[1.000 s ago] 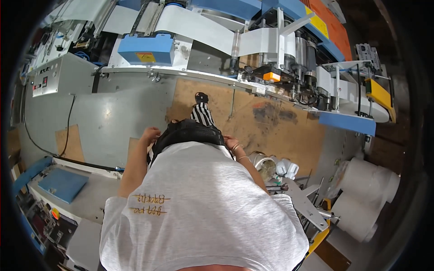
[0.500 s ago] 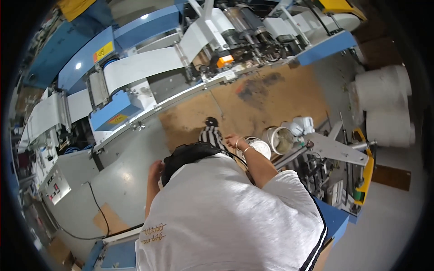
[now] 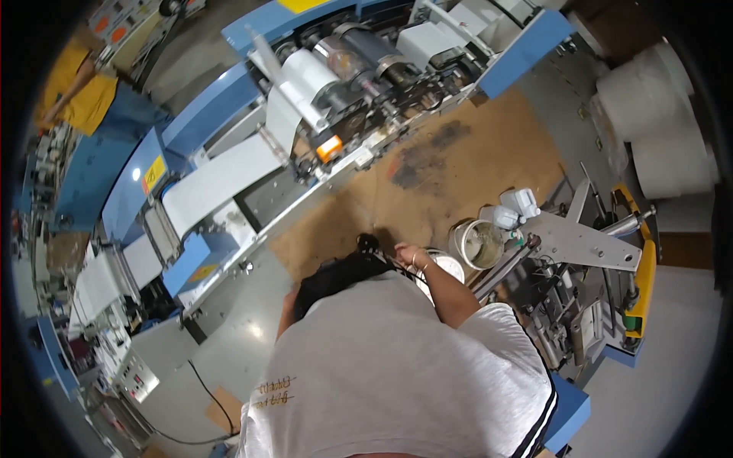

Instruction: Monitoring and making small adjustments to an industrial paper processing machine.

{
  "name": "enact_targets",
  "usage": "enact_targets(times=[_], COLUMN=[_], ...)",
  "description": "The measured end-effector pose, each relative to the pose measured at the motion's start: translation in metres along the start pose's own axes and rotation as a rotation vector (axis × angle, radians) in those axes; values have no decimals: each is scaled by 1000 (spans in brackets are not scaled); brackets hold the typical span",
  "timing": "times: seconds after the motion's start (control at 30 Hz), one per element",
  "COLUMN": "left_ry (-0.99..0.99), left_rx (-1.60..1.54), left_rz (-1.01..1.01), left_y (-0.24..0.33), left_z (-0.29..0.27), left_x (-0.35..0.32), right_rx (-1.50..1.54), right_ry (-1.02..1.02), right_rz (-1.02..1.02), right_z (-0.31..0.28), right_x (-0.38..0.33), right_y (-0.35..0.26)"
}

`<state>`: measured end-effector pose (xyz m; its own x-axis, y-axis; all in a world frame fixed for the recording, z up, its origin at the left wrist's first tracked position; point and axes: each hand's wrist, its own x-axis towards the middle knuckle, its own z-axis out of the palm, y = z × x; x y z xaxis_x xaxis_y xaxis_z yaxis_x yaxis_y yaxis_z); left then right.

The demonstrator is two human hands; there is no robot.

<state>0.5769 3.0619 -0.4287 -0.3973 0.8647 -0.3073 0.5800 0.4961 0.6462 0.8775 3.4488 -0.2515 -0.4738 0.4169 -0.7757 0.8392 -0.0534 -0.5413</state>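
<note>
My right hand [image 3: 413, 256], with bracelets at the wrist, hangs beside a white bucket [image 3: 450, 266] that my forearm partly covers. Its fingers look curled in and nothing shows between them. Only a sliver of my left hand [image 3: 289, 302] shows past the black clothing [image 3: 336, 278] at my waist; its fingers are hidden. One dark shoe [image 3: 368, 243] is visible on the brown floor covering [image 3: 489, 164]. Another bucket [image 3: 479, 244] with murky contents stands by the white one, with white plastic jugs [image 3: 521, 202] behind.
A long blue-and-grey machine [image 3: 221, 172] with a white web over rollers runs across the far side and left. On the right stands a metal frame [image 3: 588, 240] with yellow parts. Large wrapped rolls [image 3: 645, 91] lie beyond. A person in yellow [image 3: 84, 88] is at far left.
My view and body have shifted. My left hand has slipped mostly behind my clothing, and my right fingers, stretched before, look curled. The person in yellow shows more fully.
</note>
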Motion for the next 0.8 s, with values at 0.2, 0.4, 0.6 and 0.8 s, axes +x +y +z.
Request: enact_targets(times=[0.2,0.4,0.6,0.8], left_ry=[-25,96,-67,24], left_rx=[-262,-533,-690,-868], left_rz=[110,-22,-789,-864], left_y=[71,88,257,212], left_z=[-14,-7,-117,-74], left_x=[127,95,33,-12], right_rx=[-840,-649,-17,1], right_ry=[-74,-123,-9,-211], right_rz=[-297,-490,-179,-139], right_z=[-48,-46,-6,17], right_x=[-3,-8,22,60], right_y=[68,61,78,106])
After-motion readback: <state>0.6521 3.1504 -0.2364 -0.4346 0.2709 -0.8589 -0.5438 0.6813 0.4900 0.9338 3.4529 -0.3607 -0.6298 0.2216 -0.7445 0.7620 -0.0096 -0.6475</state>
